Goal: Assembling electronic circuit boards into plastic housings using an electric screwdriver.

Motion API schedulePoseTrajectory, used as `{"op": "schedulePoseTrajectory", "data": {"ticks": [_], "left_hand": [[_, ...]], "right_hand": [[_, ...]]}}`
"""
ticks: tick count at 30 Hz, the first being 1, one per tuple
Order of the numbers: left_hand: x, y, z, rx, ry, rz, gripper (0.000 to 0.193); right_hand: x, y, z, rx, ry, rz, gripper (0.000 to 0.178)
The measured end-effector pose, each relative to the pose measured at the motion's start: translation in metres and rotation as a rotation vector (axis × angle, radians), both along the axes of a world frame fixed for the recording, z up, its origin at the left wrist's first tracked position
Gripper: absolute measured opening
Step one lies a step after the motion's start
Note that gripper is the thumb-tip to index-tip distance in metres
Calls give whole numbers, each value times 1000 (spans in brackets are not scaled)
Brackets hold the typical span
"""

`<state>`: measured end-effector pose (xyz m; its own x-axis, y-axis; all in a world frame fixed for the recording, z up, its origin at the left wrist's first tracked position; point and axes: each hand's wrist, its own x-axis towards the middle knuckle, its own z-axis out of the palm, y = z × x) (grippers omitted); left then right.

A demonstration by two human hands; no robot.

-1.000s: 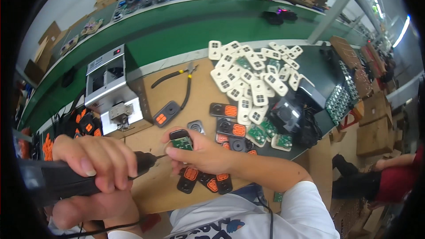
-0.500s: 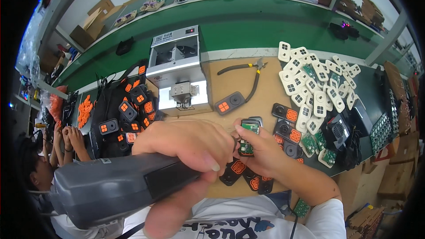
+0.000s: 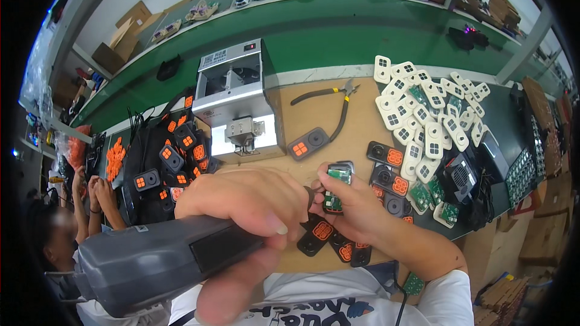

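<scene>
My left hand (image 3: 241, 205) is wrapped around a dark grey electric screwdriver (image 3: 151, 259), its bulky body close to the camera at the lower left. The tool's front end reaches toward a small housing with a green circuit board (image 3: 335, 198) inside. That housing sits in my right hand (image 3: 353, 199), with the thumb along its upper part. Where tool and board meet, fingers hide whether they touch. Below lie black remote-like housings with orange buttons (image 3: 322, 229). More of these, like a black one (image 3: 386, 154), are just right of my right hand.
A silver machine (image 3: 238, 102) stands behind my left hand. Cutting pliers (image 3: 344, 108) and a grey housing with orange buttons (image 3: 308, 143) lie beside it. White housings (image 3: 429, 115) pile up at right, dark ones (image 3: 175, 157) at left. Another person's hands (image 3: 99, 196) work at far left.
The view has shifted slightly, so the bench things sit a little farther left. Both hands keep their holds, and the screwdriver stays close to the circuit board.
</scene>
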<state>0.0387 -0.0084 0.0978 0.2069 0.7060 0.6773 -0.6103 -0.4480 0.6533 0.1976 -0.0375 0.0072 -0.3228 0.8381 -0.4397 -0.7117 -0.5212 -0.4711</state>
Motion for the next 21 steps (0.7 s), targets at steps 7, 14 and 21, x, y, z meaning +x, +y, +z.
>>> {"op": "schedulePoseTrajectory", "data": {"ticks": [7, 14, 21], "left_hand": [[-4, 5, 2, 28, 47, -36, 62], [-8, 5, 1, 125, 115, 86, 73], [-10, 5, 1, -91, -114, -156, 66]], "right_hand": [[-2, -2, -5, 9, 9, 7, 16], [-8, -2, 4, -70, -26, 5, 19], [-1, 2, -8, 5, 99, -20, 57]]}}
